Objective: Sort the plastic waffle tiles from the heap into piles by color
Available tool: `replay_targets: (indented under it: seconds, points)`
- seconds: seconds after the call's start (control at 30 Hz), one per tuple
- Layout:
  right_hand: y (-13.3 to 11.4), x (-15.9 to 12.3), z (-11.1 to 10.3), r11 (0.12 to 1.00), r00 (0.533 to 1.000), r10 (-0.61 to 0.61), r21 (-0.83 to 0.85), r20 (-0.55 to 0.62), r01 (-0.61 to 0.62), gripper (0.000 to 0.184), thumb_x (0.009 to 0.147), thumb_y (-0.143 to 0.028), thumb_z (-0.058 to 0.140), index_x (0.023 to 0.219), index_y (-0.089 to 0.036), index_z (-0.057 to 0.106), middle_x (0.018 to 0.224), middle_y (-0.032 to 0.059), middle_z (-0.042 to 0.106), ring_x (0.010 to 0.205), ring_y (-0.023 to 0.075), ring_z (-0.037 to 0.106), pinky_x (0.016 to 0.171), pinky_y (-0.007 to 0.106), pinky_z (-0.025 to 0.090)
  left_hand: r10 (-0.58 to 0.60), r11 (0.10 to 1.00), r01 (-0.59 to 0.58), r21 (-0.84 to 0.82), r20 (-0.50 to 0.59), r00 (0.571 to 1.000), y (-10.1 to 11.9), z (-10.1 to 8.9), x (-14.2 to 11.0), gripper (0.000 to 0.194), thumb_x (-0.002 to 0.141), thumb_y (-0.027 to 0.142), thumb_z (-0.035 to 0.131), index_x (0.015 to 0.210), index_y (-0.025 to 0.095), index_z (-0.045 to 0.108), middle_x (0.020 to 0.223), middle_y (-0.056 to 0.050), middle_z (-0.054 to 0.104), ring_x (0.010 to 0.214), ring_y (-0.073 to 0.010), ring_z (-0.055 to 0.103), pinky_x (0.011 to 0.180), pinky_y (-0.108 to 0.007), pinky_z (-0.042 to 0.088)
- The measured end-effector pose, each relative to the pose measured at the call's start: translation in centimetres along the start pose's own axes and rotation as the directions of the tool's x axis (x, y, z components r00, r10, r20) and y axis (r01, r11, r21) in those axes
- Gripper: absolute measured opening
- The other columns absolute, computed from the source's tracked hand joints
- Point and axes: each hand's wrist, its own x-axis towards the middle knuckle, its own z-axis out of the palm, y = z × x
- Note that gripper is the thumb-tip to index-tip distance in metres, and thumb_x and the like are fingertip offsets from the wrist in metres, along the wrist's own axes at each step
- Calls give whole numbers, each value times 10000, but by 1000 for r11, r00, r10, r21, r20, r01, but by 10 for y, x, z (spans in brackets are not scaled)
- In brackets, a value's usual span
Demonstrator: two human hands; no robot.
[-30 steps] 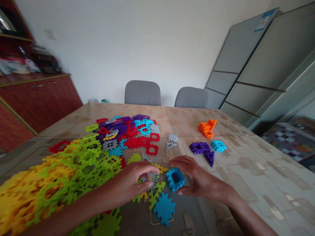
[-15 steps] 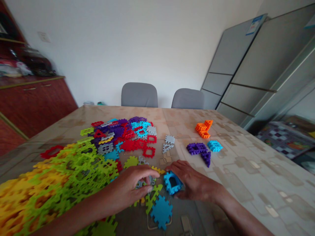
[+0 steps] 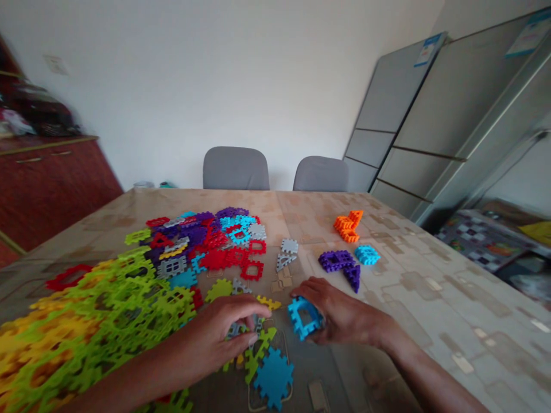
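The right hand (image 3: 344, 318) is grasping a hollow sky-blue interlocking plastic box (image 3: 305, 318), having turned its open side further round, low over the beige patterned counter (image 3: 430, 298). The left hand (image 3: 228, 327) is curling over small grey plastic tiles (image 3: 236, 330), its grip unclear.

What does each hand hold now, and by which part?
The right hand holds the blue plastic block by its right side. The left hand's fingers are over a grey piece; a hold cannot be told.
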Motion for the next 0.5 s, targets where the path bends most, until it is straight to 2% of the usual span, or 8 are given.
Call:
replay_targets:
  seconds: [0.13, 0.2, 0.27, 0.33, 0.4, 0.5]
  points:
    - [35, -26, -44, 996, 974, 60, -52, -220, -73, 636, 714, -229, 763, 1313, -190, 555, 1275, 134, 629, 1182, 304, 582, 1004, 439, 456, -16, 999, 17, 38, -19, 1000, -6, 0, -6, 372, 866, 282, 562, 1209, 327, 696, 1197, -27, 731, 1083, -246, 675, 957, -349, 513]
    - [62, -42, -72, 981, 950, 155, -71, -273, -180, 574, 761, -308, 748, 1296, -190, 575, 1235, 131, 661, 1114, 295, 630, 962, 425, 491, -21, 999, 22, 43, -24, 999, -9, -1, -10, 366, 882, 314, 564, 1223, 345, 690, 1244, -19, 718, 1120, -254, 669, 970, -344, 521]
    - [92, -60, -99, 940, 900, 271, -108, -342, -324, 565, 764, -400, 743, 1275, -198, 607, 1258, 129, 666, 1149, 308, 624, 998, 430, 477, -19, 999, 20, 46, -24, 1000, -13, -2, -15, 372, 892, 342, 568, 1248, 365, 676, 1257, -9, 716, 1120, -258, 676, 962, -336, 538]
    - [123, -78, -119, 884, 846, 391, -107, -364, -455, 580, 747, -437, 731, 1266, -203, 624, 1264, 132, 674, 1125, 315, 642, 982, 432, 492, -20, 998, 22, 59, -36, 999, -21, -2, -21, 367, 902, 375, 581, 1258, 395, 670, 1261, 1, 717, 1111, -272, 686, 967, -357, 552]
    - [151, -94, -129, 847, 815, 456, -106, -359, -521, 521, 741, -440, 699, 1188, -174, 667, 1137, 149, 723, 1006, 320, 685, 911, 439, 526, -18, 998, 22, 62, -58, 998, -33, 0, -26, 354, 910, 413, 599, 1256, 429, 671, 1269, 12, 714, 1123, -302, 684, 989, -409, 555]
    - [186, -114, -127, 794, 772, 539, -101, -338, -599, 485, 718, -445, 682, 1121, -175, 695, 1056, 141, 750, 960, 324, 703, 880, 439, 543, 3, 999, 1, 36, -117, 993, -53, 8, -33, 335, 920, 493, 602, 1243, 450, 682, 1262, 18, 717, 1112, -333, 689, 983, -450, 571]
